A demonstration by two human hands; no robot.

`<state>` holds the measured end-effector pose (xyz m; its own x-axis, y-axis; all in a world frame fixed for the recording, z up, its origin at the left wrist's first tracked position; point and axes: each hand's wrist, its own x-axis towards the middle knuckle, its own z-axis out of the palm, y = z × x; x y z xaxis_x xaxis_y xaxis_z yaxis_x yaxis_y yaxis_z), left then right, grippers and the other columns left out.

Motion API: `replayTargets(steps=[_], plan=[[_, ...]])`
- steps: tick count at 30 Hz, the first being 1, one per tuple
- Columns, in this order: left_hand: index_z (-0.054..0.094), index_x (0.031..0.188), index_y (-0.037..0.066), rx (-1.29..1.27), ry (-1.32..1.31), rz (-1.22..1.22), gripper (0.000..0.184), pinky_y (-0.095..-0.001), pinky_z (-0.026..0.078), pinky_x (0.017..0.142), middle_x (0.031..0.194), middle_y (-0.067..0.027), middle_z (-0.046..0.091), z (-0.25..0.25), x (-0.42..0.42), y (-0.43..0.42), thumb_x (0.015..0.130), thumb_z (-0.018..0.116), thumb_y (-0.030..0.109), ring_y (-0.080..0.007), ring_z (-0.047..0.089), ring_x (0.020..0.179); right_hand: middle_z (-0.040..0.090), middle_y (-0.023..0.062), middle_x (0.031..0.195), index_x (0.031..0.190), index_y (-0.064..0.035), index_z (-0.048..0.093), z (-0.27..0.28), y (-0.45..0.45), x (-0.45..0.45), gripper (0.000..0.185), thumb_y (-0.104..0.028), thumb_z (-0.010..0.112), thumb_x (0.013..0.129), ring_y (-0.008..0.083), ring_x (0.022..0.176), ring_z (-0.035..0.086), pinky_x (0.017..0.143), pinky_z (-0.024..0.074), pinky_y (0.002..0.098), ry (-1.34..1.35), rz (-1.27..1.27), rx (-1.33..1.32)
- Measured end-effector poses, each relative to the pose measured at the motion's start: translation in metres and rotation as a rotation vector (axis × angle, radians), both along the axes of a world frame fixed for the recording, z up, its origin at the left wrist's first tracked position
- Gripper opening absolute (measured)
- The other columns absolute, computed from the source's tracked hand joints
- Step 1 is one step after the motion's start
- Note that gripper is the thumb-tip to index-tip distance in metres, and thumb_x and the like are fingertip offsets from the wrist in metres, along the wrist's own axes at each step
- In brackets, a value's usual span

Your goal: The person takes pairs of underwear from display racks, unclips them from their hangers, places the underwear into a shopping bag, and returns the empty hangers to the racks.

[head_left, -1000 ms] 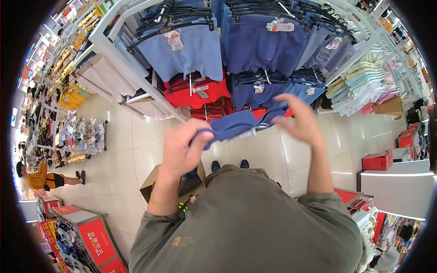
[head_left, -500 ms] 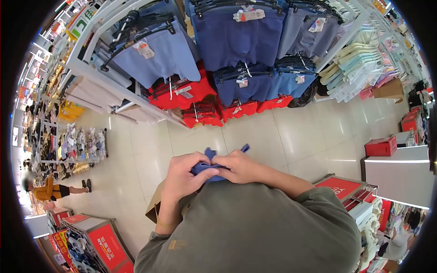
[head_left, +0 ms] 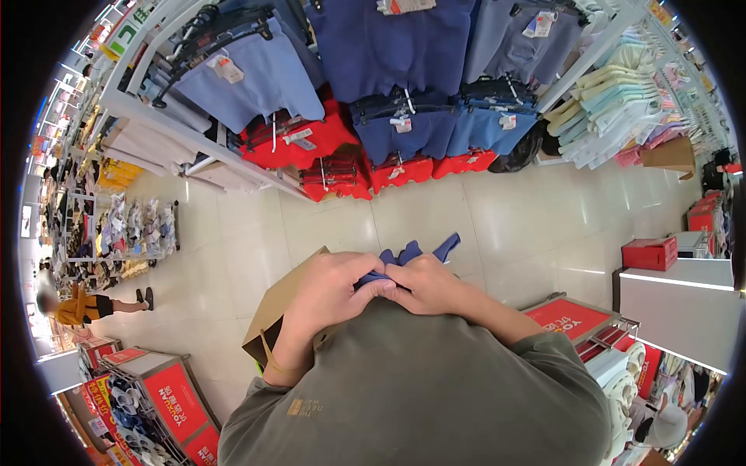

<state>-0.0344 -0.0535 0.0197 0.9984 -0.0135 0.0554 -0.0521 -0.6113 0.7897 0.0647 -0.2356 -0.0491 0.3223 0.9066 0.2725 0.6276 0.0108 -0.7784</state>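
Note:
Close to my chest, a blue garment (head_left: 409, 252) is bunched between both hands, its top edge and a narrow end sticking out beyond the fingers. My left hand (head_left: 336, 286) grips its left part, the thumb pressed over the cloth. Touching it, my right hand (head_left: 426, 284) pinches the same garment from the right. The fingers hide most of the cloth. A brown paper bag (head_left: 281, 305) hangs by a handle at my left forearm.
Ahead stands a rack with blue shorts (head_left: 392, 50) and red garments (head_left: 299, 140). Pastel clothes (head_left: 602, 109) hang at right. Red-panelled display stands are at lower left (head_left: 172, 400) and lower right (head_left: 571, 317). A person (head_left: 85, 307) is at far left.
My hands have come together and drawn in towards my chest, bunching the garment that was stretched between them. The rack has shifted up in view, and more of the paper bag shows.

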Motion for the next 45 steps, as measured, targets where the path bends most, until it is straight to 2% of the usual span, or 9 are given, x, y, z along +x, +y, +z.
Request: replayTargets(steps=[13, 27, 30, 33, 34, 37, 40, 43, 45], plan=[[0.069, 0.087, 0.004, 0.069, -0.053, -0.051, 0.016, -0.0356, 0.051, 0.059, 0.074, -0.0101, 0.067, 0.009, 0.012, -0.022, 0.082, 0.079, 0.016, -0.0288, 0.065, 0.066, 0.056, 0.0113, 0.056, 0.091, -0.0042, 0.062, 0.003, -0.023, 0.009, 0.016, -0.017, 0.070, 0.088, 0.0326, 0.050, 0.058, 0.047, 0.0422, 0.0434, 0.002, 0.010, 0.109], [0.069, 0.086, 0.006, 0.107, -0.053, 0.040, 0.015, -0.0356, 0.050, 0.063, 0.075, -0.0088, 0.068, 0.010, -0.012, -0.013, 0.083, 0.079, 0.017, -0.0292, 0.065, 0.067, 0.057, 0.0133, 0.057, 0.087, -0.0043, 0.060, 0.004, -0.003, 0.009, 0.021, -0.022, 0.069, 0.092, 0.0342, 0.049, 0.057, 0.048, 0.0420, 0.0436, 0.070, 0.137, 0.018], [0.068, 0.087, 0.005, 0.031, -0.056, 0.128, 0.016, -0.0326, 0.050, 0.062, 0.075, -0.0084, 0.068, 0.010, -0.023, -0.004, 0.083, 0.080, 0.016, -0.0239, 0.065, 0.066, 0.057, 0.0133, 0.058, 0.087, -0.0044, 0.060, 0.006, 0.009, 0.005, 0.022, -0.023, 0.070, 0.092, 0.0341, 0.050, 0.057, 0.048, 0.0427, 0.0426, 0.116, 0.175, 0.013], [0.068, 0.088, 0.004, -0.194, 0.017, 0.231, 0.018, -0.0280, 0.048, 0.060, 0.072, -0.0060, 0.067, 0.017, -0.031, 0.007, 0.084, 0.081, 0.016, -0.0148, 0.064, 0.065, 0.059, 0.0131, 0.061, 0.089, -0.0047, 0.061, 0.024, 0.021, 0.004, 0.022, -0.024, 0.070, 0.093, 0.0334, 0.052, 0.058, 0.050, 0.0437, 0.0400, 0.248, 0.187, -0.051], [0.067, 0.088, 0.002, -0.315, -0.011, 0.280, 0.020, -0.0243, 0.046, 0.060, 0.072, -0.0033, 0.065, 0.013, -0.033, 0.010, 0.085, 0.081, 0.017, -0.0079, 0.059, 0.066, 0.059, 0.0131, 0.062, 0.089, -0.0049, 0.062, 0.032, 0.026, 0.003, 0.021, -0.024, 0.070, 0.094, 0.0332, 0.053, 0.058, 0.051, 0.0441, 0.0391, 0.296, 0.171, -0.062], [0.068, 0.091, 0.002, -0.497, 0.016, 0.349, 0.020, -0.0242, 0.046, 0.062, 0.077, -0.0018, 0.067, 0.007, -0.041, 0.024, 0.085, 0.081, 0.016, -0.0074, 0.059, 0.069, 0.061, 0.0115, 0.065, 0.097, -0.0046, 0.065, 0.050, 0.043, 0.003, 0.021, -0.024, 0.070, 0.095, 0.0267, 0.056, 0.062, 0.054, 0.0463, 0.0352, 0.327, 0.177, -0.112], [0.068, 0.095, 0.002, -0.417, -0.139, 0.437, 0.019, -0.0252, 0.048, 0.065, 0.081, -0.0025, 0.068, 0.003, -0.050, 0.043, 0.086, 0.080, 0.014, -0.0083, 0.059, 0.073, 0.063, 0.0090, 0.067, 0.104, -0.0037, 0.066, 0.065, 0.069, 0.002, 0.023, -0.023, 0.072, 0.093, 0.0188, 0.059, 0.063, 0.058, 0.0482, 0.0330, 0.356, 0.202, -0.143], [0.068, 0.098, 0.001, -0.350, -0.311, 0.608, 0.020, -0.0249, 0.049, 0.065, 0.078, -0.0026, 0.067, 0.001, -0.061, 0.074, 0.089, 0.078, 0.017, -0.0060, 0.057, 0.071, 0.067, 0.0086, 0.071, 0.098, -0.0033, 0.068, 0.079, 0.103, 0.007, 0.022, -0.020, 0.077, 0.088, 0.0184, 0.063, 0.066, 0.061, 0.0497, 0.0324, 0.236, 0.235, -0.150], [0.068, 0.099, 0.000, -0.657, -0.230, 0.715, 0.021, -0.0229, 0.049, 0.066, 0.082, -0.0005, 0.068, 0.011, -0.070, 0.098, 0.093, 0.075, 0.020, -0.0055, 0.058, 0.072, 0.066, 0.0081, 0.071, 0.098, -0.0017, 0.068, 0.077, 0.123, 0.010, 0.022, -0.018, 0.076, 0.087, 0.0165, 0.063, 0.065, 0.060, 0.0491, 0.0299, 0.208, 0.284, -0.119]])
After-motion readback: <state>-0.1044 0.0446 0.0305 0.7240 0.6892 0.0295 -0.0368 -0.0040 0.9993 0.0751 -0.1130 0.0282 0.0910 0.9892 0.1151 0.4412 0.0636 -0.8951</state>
